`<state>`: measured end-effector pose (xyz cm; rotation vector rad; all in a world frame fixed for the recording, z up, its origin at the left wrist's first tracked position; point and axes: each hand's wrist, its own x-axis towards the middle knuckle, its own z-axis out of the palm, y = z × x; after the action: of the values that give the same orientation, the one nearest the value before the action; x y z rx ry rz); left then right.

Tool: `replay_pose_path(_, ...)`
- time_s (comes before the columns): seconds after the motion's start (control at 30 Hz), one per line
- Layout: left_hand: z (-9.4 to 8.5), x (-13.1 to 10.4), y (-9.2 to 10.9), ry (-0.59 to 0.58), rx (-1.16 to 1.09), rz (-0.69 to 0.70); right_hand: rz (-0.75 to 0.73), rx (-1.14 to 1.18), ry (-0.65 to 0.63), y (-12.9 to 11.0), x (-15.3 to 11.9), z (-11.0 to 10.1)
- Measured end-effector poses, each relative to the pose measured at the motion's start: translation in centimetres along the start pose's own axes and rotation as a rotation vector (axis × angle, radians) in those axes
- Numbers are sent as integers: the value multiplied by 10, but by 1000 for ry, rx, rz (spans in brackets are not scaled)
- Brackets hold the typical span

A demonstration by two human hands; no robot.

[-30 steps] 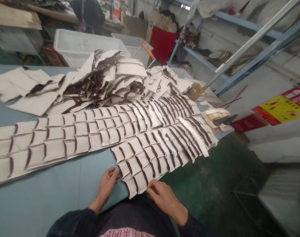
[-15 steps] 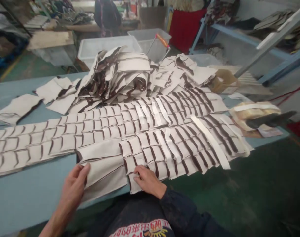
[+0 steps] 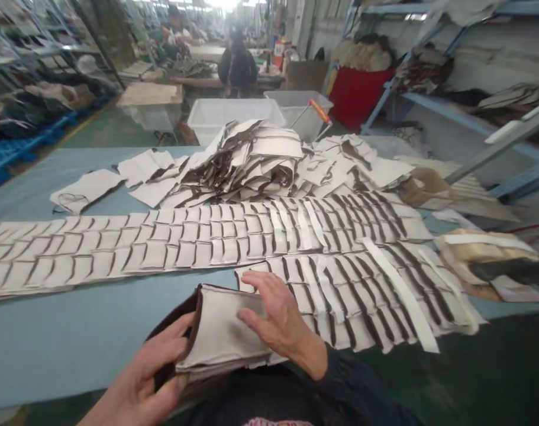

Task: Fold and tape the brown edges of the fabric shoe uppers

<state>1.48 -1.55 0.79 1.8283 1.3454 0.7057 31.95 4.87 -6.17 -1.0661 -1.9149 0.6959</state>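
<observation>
My left hand grips the left edge of a gathered stack of white pieces with dark brown fur edges, held just above the near edge of the blue table. Across the top of that stack lies my right hand, fingers spread flat on it. Right of the stack, a fanned row of the same overlapping pieces stays on the table. A longer fanned row runs across the table behind it.
A loose heap of the same pieces sits at the table's far side, with white plastic bins behind it. A person stands far back. Blue shelving is at right, and tan scraps lie at the table's right end.
Both hands swept the near-left pieces of the front row together into one stack and lifted it. The camera view tilted up and left.
</observation>
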Motion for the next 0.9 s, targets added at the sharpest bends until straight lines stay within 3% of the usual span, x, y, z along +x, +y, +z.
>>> replay_pose_path(0.13, 4, -7, -33, 12, -114, -6, 126, 64, -129, -13, 9, -5)
replay_pose_path(0.23, 3, -5, -62, -40, -135, -62, 209, 38, -76, -28, -3, -11)
replay_pose_path(0.3, 1, 4, -68, -71, -71, -44, 211, 6, -32, -41, -12, -16)
replay_pose_path(0.37, 0, 18, -59, -77, 8, 56, 172, -45, 1, -54, -16, -18)
replay_pose_path(0.47, 1, 47, -25, -46, -8, 203, 74, -160, 23, -67, -17, -18)
replay_pose_path(0.5, 1, 57, -11, -13, -55, 208, 42, -192, 27, -69, -17, -17)
replay_pose_path(0.63, 9, 82, 29, -73, -193, 135, 6, -223, 25, -70, -20, -21)
replay_pose_path(0.73, 25, 85, 39, -96, -200, 65, 225, -52, -28, -70, -24, -36)
replay_pose_path(0.83, 44, 80, 45, -126, -188, 67, 520, 299, -102, -73, -21, -60)
replay_pose_path(0.9, 55, 77, 55, -130, -172, 100, 628, 508, -149, -72, -14, -77)
